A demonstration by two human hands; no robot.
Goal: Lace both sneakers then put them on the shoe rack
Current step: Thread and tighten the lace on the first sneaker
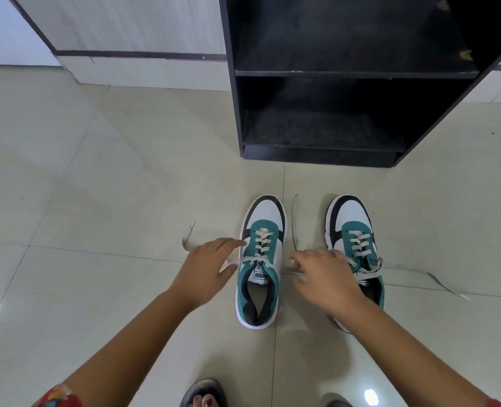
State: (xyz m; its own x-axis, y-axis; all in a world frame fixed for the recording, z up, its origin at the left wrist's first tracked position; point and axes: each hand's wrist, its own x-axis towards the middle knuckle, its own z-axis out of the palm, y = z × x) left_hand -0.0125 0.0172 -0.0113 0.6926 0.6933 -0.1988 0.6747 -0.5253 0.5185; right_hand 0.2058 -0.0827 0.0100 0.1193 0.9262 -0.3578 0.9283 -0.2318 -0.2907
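Note:
Two white, teal and black sneakers stand side by side on the tiled floor, toes toward the black shoe rack (325, 155). The left sneaker (259, 289) has white laces crossed through its eyelets, with loose ends trailing off to both sides. My left hand (205, 268) is at its left side, fingers apart, with the left lace end (189, 236) running under the fingers. My right hand (322, 274) hovers between the two shoes, fingers spread over the other lace end (295, 221). The right sneaker (353, 227) is laced too, partly hidden by my right wrist.
The rack's two lower shelves (322, 136) hold nothing. A loose lace end (446, 286) from the right sneaker trails right across the floor. A sandalled foot (203, 395) shows at the bottom edge. A tiled wall (143, 71) runs behind on the left.

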